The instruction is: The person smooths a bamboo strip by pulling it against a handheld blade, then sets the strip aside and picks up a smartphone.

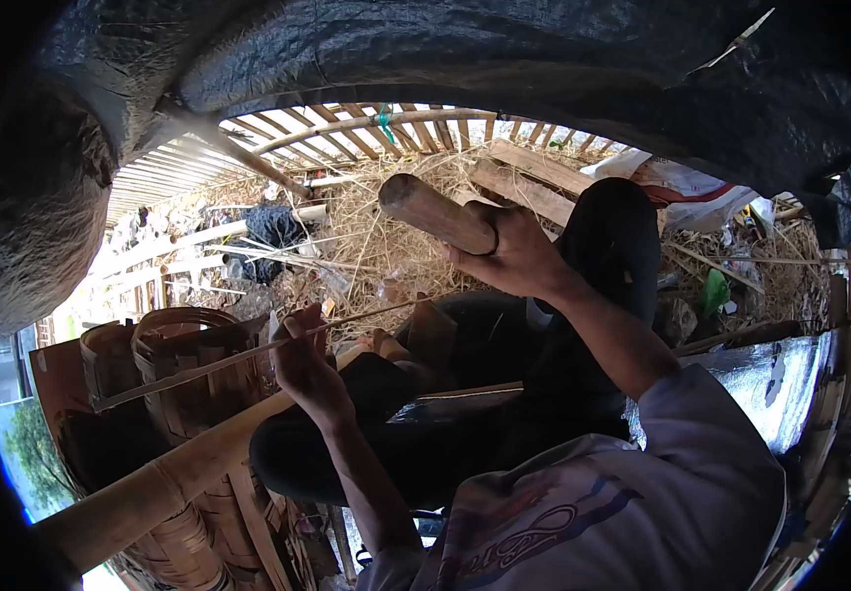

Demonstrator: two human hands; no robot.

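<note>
My right hand [522, 248] is closed around a thick, round wooden club [433, 211], raised above my knee with its blunt end pointing up and left. Lower on the left, my left hand [309, 372] pinches a long, thin bamboo strip [204, 371]. The strip runs from the woven baskets on the left to a point in front of my shins. Below that hand, a thick bamboo pole [184, 471] slants up toward my legs. Part of my left hand's fingertips is in shadow.
Woven bamboo baskets [184, 345] stand at the left. Straw [376, 227] and litter cover the ground ahead, with wooden boards [524, 187] and a slatted bamboo fence [347, 128] behind. A dark plastic sheet [504, 49] hangs low overhead. A white sack [696, 202] lies at the right.
</note>
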